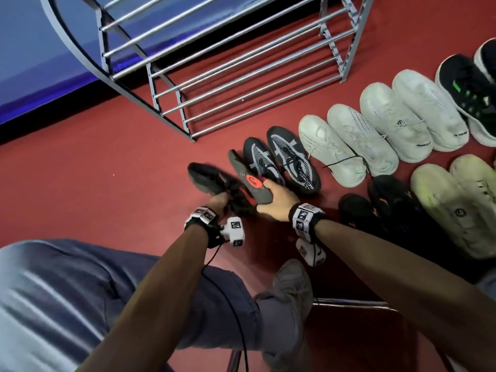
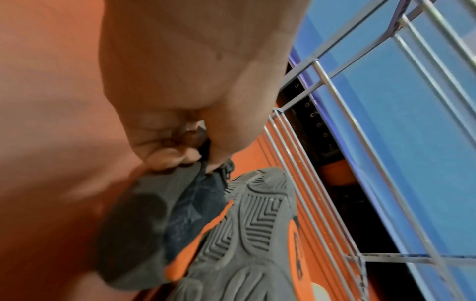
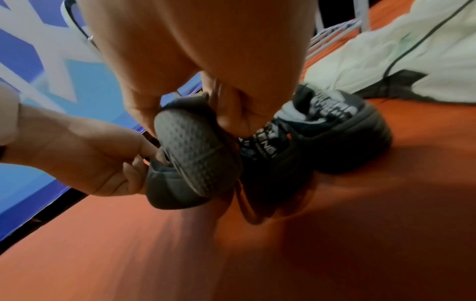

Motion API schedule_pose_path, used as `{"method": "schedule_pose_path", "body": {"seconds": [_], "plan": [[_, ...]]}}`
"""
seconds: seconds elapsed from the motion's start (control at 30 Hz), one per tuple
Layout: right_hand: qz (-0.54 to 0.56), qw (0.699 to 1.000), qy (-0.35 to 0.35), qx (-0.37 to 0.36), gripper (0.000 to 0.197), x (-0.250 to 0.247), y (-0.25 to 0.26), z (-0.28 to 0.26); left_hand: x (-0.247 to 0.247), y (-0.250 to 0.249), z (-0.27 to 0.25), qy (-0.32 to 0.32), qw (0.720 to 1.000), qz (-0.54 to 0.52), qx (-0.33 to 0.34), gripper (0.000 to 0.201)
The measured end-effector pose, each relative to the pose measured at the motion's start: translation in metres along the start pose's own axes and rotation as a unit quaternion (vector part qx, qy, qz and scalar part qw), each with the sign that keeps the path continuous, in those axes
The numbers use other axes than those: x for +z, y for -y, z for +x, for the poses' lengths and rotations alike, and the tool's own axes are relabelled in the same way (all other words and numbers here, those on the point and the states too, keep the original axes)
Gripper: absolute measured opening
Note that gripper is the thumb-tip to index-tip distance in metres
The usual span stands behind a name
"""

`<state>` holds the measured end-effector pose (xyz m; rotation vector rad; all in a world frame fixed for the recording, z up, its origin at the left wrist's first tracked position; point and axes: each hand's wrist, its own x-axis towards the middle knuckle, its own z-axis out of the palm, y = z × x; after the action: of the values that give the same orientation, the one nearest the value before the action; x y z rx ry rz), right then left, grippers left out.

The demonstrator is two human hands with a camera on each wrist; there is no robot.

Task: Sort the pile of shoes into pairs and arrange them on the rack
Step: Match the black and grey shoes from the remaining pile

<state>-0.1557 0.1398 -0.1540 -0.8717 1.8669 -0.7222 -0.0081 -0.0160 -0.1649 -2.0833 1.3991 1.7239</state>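
Observation:
Two dark grey shoes are held just above the red floor, in front of the grey metal rack [image 1: 214, 63]. My left hand [image 1: 219, 201] pinches the collar of one dark shoe [image 1: 200, 177], seen close in the left wrist view as the left hand [image 2: 180, 146] on the dark shoe [image 2: 154, 213]. My right hand [image 1: 273, 196] grips the heel of the other shoe [image 1: 241, 170], tilted on its side so its sole with an orange patch shows. In the right wrist view the right hand [image 3: 226, 114] holds that ridged heel [image 3: 195, 154].
A grey-and-black mesh pair [image 1: 281, 159] stands right beside the held shoes. Beyond it run two white pairs [image 1: 375, 127] and a black-and-green pair [image 1: 467, 89]. Nearer me lie black shoes [image 1: 386, 208] and pale shoes [image 1: 453, 205]. The rack's shelves hold nothing. My knee and foot [image 1: 290, 291] are below.

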Motion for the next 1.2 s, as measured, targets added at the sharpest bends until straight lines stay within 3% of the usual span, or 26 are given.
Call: {"method": "schedule_pose_path", "body": {"seconds": [0.07, 0.2, 0.3, 0.4, 0.5, 0.6, 0.7, 0.77, 0.83, 0.9, 0.97, 1.03, 1.13, 1.2], "plan": [[0.007, 1.000, -0.027, -0.012, 0.040, -0.020, -0.004, -0.004, 0.012, -0.019, -0.009, -0.027, 0.999, 0.012, 0.033, 0.029], [-0.051, 0.997, -0.012, -0.060, 0.054, -0.031, -0.003, -0.012, 0.008, -0.024, -0.008, -0.087, 0.989, -0.024, 0.115, 0.016], [-0.037, 0.995, -0.057, -0.072, 0.055, -0.031, 0.006, -0.019, 0.000, -0.020, -0.003, -0.106, 0.982, -0.050, 0.148, 0.011], [-0.091, 0.981, -0.141, -0.098, 0.048, -0.042, 0.023, -0.028, 0.008, -0.031, -0.014, -0.072, 0.980, -0.061, 0.175, 0.022], [-0.178, 0.939, -0.243, -0.165, 0.037, -0.053, 0.033, -0.029, 0.032, -0.050, -0.037, -0.030, 0.976, -0.068, 0.205, 0.033], [-0.233, 0.909, -0.302, -0.168, 0.037, -0.063, 0.026, -0.032, 0.064, -0.060, -0.051, 0.023, 0.974, -0.028, 0.223, 0.032], [-0.288, 0.911, -0.265, -0.130, 0.041, -0.069, 0.005, -0.038, 0.101, -0.053, -0.056, 0.124, 0.975, 0.016, 0.182, 0.021], [-0.246, 0.944, -0.186, -0.119, 0.045, -0.069, -0.018, -0.034, 0.114, -0.042, -0.058, 0.179, 0.978, -0.012, 0.106, 0.024], [-0.154, 0.976, -0.090, -0.124, 0.045, -0.067, -0.035, -0.030, 0.113, -0.030, -0.061, 0.178, 0.978, -0.101, 0.049, 0.032], [-0.129, 0.978, -0.069, -0.146, 0.039, -0.066, -0.043, -0.028, 0.106, -0.023, -0.065, 0.169, 0.971, -0.166, 0.030, 0.035], [-0.087, 0.983, -0.093, -0.129, 0.041, -0.066, -0.046, -0.027, 0.102, -0.023, -0.065, 0.156, 0.967, -0.203, 0.007, 0.032], [-0.013, 0.984, -0.154, -0.090, 0.054, -0.062, -0.047, -0.025, 0.100, -0.029, -0.063, 0.140, 0.966, -0.217, -0.007, 0.031], [0.042, 0.962, -0.267, 0.021, 0.067, -0.050, -0.054, -0.017, 0.099, -0.040, -0.063, 0.127, 0.975, -0.182, 0.002, 0.051], [0.104, 0.947, -0.283, 0.114, 0.063, -0.043, -0.055, -0.012, 0.100, -0.042, -0.067, 0.101, 0.988, -0.114, 0.014, 0.033]]}}
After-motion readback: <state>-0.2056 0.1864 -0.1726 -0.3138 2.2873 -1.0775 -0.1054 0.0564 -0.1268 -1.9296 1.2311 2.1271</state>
